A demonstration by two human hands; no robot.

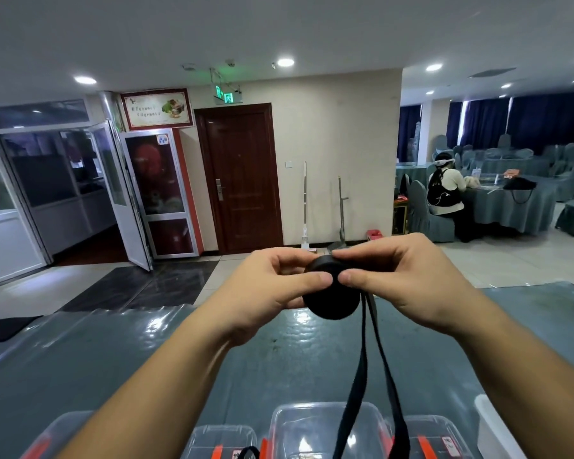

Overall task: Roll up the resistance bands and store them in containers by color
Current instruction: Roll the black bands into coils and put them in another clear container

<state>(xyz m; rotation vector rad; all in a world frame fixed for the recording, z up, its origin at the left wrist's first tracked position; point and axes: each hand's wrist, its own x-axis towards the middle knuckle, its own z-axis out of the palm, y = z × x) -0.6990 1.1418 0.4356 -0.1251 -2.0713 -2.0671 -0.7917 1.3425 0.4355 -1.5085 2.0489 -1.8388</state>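
A black resistance band, mostly wound into a thick roll (332,293), is held up in front of me above the table. My left hand (272,286) pinches the roll from the left, thumb on its near face. My right hand (401,279) pinches it from the right, fingers curled over its top. Two loose black strands (362,369) hang from the roll down past the bottom edge. Clear plastic containers with orange latches stand along the near edge: one at the left (63,432), one in the middle (312,422), one at the right (441,435).
The table (146,352) wears a grey-green cloth under glossy plastic. A smaller clear container (222,438) shows a black loop by it. A white object (491,422) sits at the right. Beyond are a brown door (242,177) and a seated person (444,190).
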